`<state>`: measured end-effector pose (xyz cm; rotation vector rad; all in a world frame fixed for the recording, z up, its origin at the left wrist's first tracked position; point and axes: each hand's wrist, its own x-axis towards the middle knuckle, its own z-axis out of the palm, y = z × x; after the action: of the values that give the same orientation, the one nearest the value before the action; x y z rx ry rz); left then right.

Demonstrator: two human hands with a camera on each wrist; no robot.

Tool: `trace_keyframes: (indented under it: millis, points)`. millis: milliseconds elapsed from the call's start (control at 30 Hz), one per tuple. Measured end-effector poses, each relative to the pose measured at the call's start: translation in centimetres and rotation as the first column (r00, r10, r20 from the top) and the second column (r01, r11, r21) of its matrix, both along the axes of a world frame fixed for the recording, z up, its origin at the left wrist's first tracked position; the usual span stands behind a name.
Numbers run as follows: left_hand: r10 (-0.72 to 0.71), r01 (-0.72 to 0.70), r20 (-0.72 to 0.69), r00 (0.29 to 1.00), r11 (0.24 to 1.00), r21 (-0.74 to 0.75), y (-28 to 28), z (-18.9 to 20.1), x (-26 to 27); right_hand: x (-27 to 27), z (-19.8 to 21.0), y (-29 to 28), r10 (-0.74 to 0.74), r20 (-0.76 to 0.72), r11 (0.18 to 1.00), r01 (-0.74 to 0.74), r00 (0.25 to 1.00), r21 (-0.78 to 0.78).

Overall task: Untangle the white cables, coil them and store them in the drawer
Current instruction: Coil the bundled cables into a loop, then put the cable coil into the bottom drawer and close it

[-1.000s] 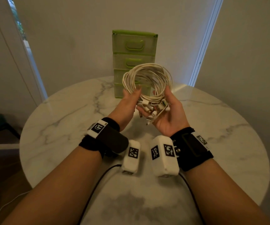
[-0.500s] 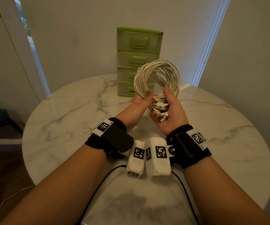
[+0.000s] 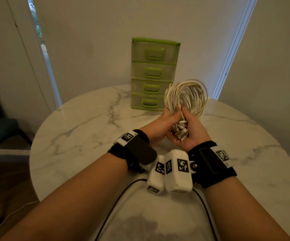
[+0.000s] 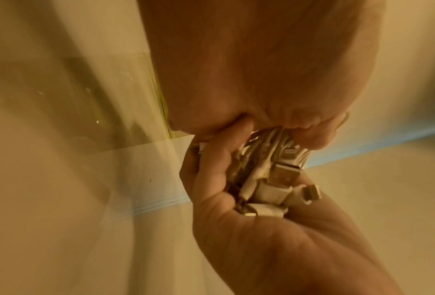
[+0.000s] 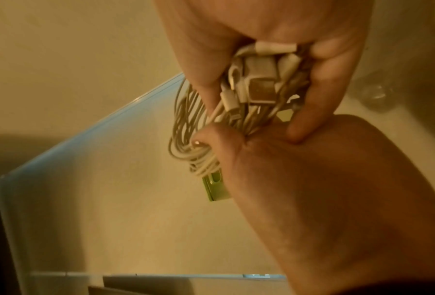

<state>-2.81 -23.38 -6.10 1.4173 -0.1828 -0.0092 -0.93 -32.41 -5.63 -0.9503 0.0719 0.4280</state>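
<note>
Holding: we grip the white cables (image 3: pixel 186 96) in both hands above the table (image 3: pixel 81 129), at about one o'clock from our wrists; the coil stands upright in front of the drawer unit (image 3: pixel 153 73), near its lower right corner

Left hand (image 3: pixel 159 126): fingers and thumb curled round the gathered neck of the coil, thumb pressing on top

Right hand (image 3: pixel 191 131): palm up, fingers curled under the bundle, cupping the plugs (image 3: pixel 179 133); the thumb closes against the neck beside the left thumb

Plugs close up: the right wrist view shows a flat metal connector (image 5: pixel 261 89) and slimmer white ones bunched against the palm

Handling: we judge the bundle light and soft; the loops look springy and likely to fan open if the neck is let go; the smooth jackets may slide past each other

Where to hold: at the neck, at six o'clock on the coil, where all strands and ends meet

Drawers: all four look closed; one hand must come free to pull a handle (image 3: pixel 150 103)

Risk: loose ends slipping out and snagging on the drawer edge
</note>
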Motion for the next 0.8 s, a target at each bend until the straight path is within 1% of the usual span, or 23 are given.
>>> trace_keyframes:
  millis: [100,167,233,300,400,467,567,667,733,767,800]
  points:
    - [0.054,-0.059,0.033,0.998,0.983,0.175,0.0,-0.1,0.4,0.4,-0.2,0.3,-0.048,-0.021,0.997,0.047,0.999,-0.06]
    - [0.062,-0.077,0.062,0.996,0.955,0.286,0.2,-0.2,0.5,0.7,-0.4,0.4,-0.071,-0.045,0.993,0.067,0.996,-0.095]
    - [0.03,-0.067,0.101,0.994,0.918,0.39,0.4,0.2,0.4,0.7,-0.4,0.3,-0.053,-0.04,0.992,0.048,0.998,-0.113]
    - [-0.02,-0.036,0.12,0.993,0.896,0.444,0.7,0.8,0.5,0.6,-0.1,0.1,-0.012,-0.01,0.991,0.011,1.0,-0.13]
    - [-0.106,0.054,0.097,0.99,0.901,0.43,1.1,1.7,0.4,0.3,0.4,-0.1,0.0,0.003,0.996,0.0,1.0,-0.089]
    - [-0.117,0.064,0.102,0.988,0.907,0.415,1.1,1.8,0.6,0.3,0.4,-0.2,-0.029,-0.053,0.999,0.028,0.998,-0.016]
    - [-0.109,0.045,0.133,0.985,0.91,0.413,0.6,1.8,0.7,0.5,0.4,-0.4,-0.083,-0.112,0.996,0.087,0.99,0.026]
    - [-0.079,0.03,0.108,0.991,0.918,0.395,0.3,1.9,0.7,1.2,0.3,-0.9,-0.093,-0.124,0.994,0.1,0.988,0.048]
    - [-0.017,-0.009,0.057,0.998,0.904,0.428,1.0,1.8,1.2,1.9,-0.1,-1.6,-0.131,-0.129,0.991,0.132,0.983,0.002]
    - [0.015,-0.02,0.014,1.0,0.914,0.406,1.5,1.7,1.5,2.3,-0.4,-2.1,-0.155,-0.132,0.988,0.153,0.979,-0.026]
    - [0.057,-0.037,-0.052,0.997,0.942,0.332,2.2,1.6,2.1,2.6,-0.6,-2.7,-0.182,-0.138,0.983,0.177,0.973,-0.049]
